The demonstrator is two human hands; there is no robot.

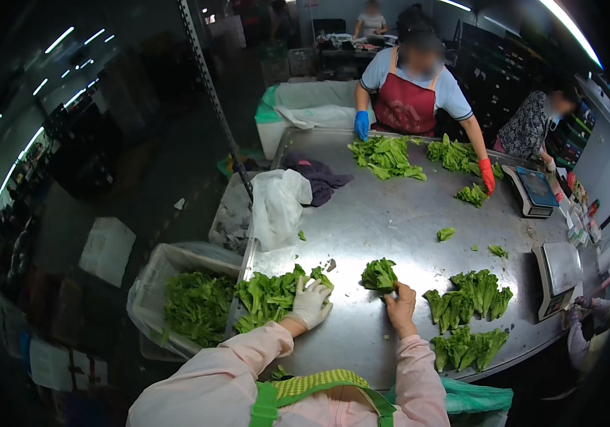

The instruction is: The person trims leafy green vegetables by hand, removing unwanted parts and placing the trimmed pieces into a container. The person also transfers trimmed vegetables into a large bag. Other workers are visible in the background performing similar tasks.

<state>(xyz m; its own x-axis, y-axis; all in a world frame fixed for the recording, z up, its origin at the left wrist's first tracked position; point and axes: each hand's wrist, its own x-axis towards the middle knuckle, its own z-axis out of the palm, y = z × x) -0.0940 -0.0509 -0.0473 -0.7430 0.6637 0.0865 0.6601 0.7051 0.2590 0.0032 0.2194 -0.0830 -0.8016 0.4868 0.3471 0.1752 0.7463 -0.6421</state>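
Note:
My left hand (310, 303), in a pale glove, lies over the right side of a heap of green leaf lettuce (265, 293). Leaves hide its fingertips, so I cannot tell whether it grips any. My bare right hand (402, 308) holds a small lettuce head (379, 274) by its lower end, above the steel table (358, 347). To the right of that hand, several trimmed lettuce heads (478, 291) lie side by side, with another row (470, 348) closer to me.
A lined crate of lettuce (198, 307) stands at the table's left edge. A plastic bag (279, 208) and dark cloth (315, 179) lie behind it. Two scales (561, 269) (534, 189) are on the right. Opposite, a co-worker (406, 101) in coloured gloves handles lettuce.

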